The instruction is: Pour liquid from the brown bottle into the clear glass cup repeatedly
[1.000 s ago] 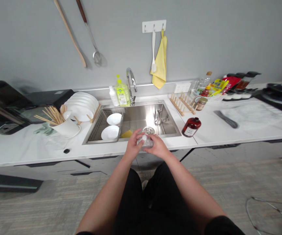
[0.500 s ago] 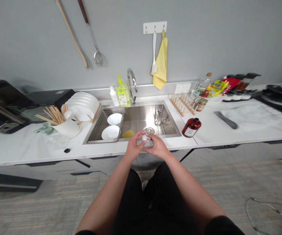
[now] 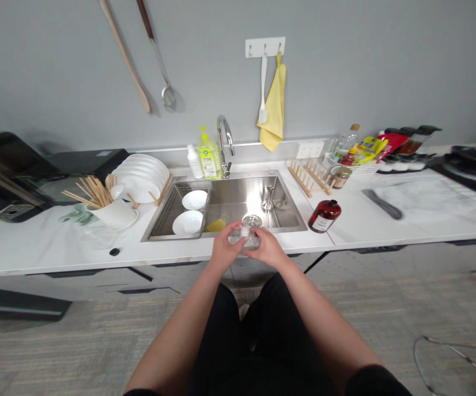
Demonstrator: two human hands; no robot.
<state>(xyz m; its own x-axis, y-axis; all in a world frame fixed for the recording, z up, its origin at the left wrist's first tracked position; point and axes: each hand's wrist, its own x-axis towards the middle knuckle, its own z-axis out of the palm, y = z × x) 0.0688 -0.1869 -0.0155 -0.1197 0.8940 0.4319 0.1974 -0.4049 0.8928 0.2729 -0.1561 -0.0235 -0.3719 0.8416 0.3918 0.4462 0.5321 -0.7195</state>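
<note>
Both hands are at the sink's front rim, on one item. The left hand [image 3: 224, 248] is curled, fingers closed around the near left side of a clear glass [image 3: 251, 241]. The right hand [image 3: 268, 247] is also mostly closed, wrapped on the glass from the right. Both have hold of it; exact grip is partly hidden by the fingers. Glass sits over the front rim of the sink [image 3: 246, 175], centre-right, with a white blob [image 3: 244, 232] at its top by the left fingers. Can't tell what the blob is. Steel strainer [image 3: 252, 221] just beyond the glass, inside the basin; can't tell if it touches the glass.

Left side of the basin: wire rack [image 3: 167, 210] holding two white bowls [image 3: 194, 200]. Yellow sponge [image 3: 215, 225] just right of the rack. Faucet [image 3: 223, 135] at the back rim, green soap bottle [image 3: 208, 158] beside it.

Counter [image 3: 35, 247], left of sink: plate stack [image 3: 141, 177], white mug [image 3: 116, 215] with chopsticks [image 3: 91, 192]. Right of sink: wooden dish rack [image 3: 307, 177], dark red bottle [image 3: 324, 216] near the front edge.
</note>
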